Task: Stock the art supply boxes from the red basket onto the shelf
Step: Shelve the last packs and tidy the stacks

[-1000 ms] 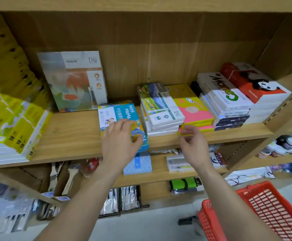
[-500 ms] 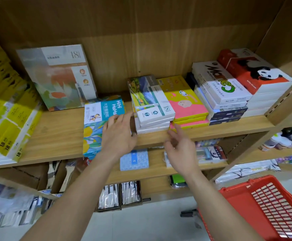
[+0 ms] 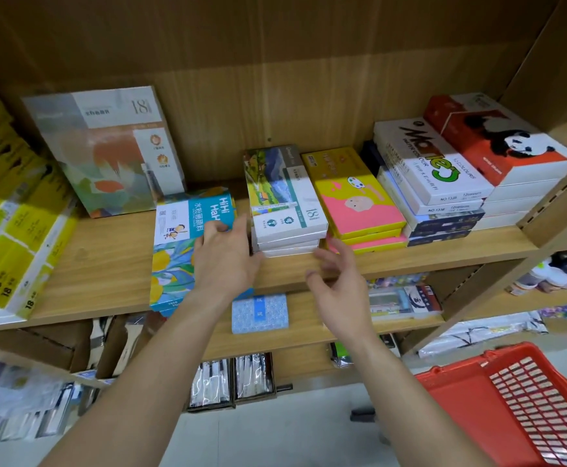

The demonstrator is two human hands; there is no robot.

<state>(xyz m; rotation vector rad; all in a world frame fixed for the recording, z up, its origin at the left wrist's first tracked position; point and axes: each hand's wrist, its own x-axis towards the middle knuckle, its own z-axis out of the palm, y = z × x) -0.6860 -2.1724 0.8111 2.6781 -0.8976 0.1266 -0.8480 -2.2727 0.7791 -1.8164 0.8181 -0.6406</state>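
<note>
1. The right hand (image 3: pixel 341 288) has drawn back from the pink boxes (image 3: pixel 363 214), open and empty.
2. The left hand (image 3: pixel 225 261) lies flat, fingers spread, on the HiHi box (image 3: pixel 181 244) on the shelf (image 3: pixel 90 278).
3. The basket (image 3: pixel 511 409) sits lower right.

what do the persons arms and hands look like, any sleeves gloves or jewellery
Both forearms are bare as far as the frame shows, with no sleeves in view. The left hand and right hand wear no gloves, and no watch, bracelet or ring is visible on them. Fingernails look short and unpainted.
</note>
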